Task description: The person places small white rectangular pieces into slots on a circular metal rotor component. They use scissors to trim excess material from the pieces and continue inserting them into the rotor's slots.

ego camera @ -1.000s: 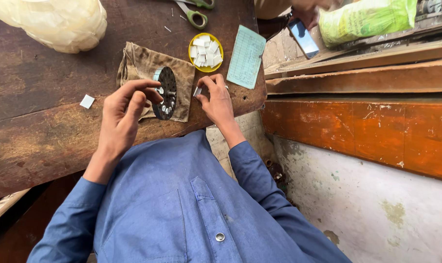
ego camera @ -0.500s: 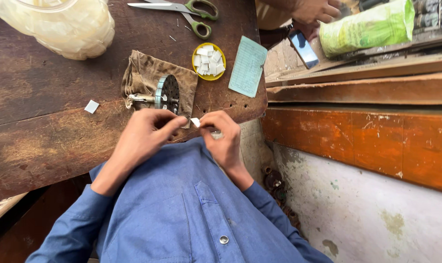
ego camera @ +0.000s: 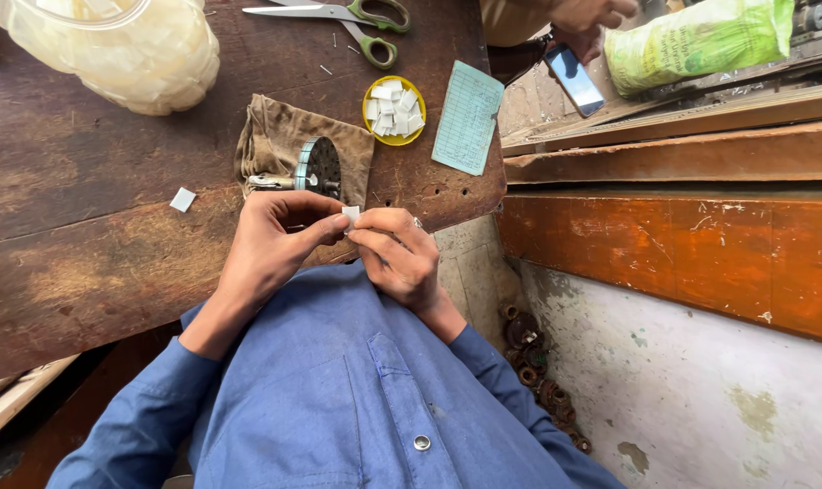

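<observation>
Head view: left hand [ego camera: 271, 244] and right hand [ego camera: 397, 254] together pinch a small white chip [ego camera: 350, 214] between fingertips, near the table [ego camera: 85, 254] edge. Just beyond lies a toothed disc [ego camera: 319, 167] on a cloth [ego camera: 266, 140]. A yellow dish [ego camera: 368, 124] of chips sits farther right.

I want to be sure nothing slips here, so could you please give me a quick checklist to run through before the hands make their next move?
1. Small white piece pinched between both hands: ok.
2. Left hand grip on the piece, thumb and forefinger: ok.
3. Right hand fingertips meeting it from the other side: ok.
4. Round dark metal part resting on the brown cloth, untouched: ok.
5. Yellow dish stocked with white pieces, within reach: ok.
6. Piece's orientation or any flaw: cannot tell, too small.
</observation>
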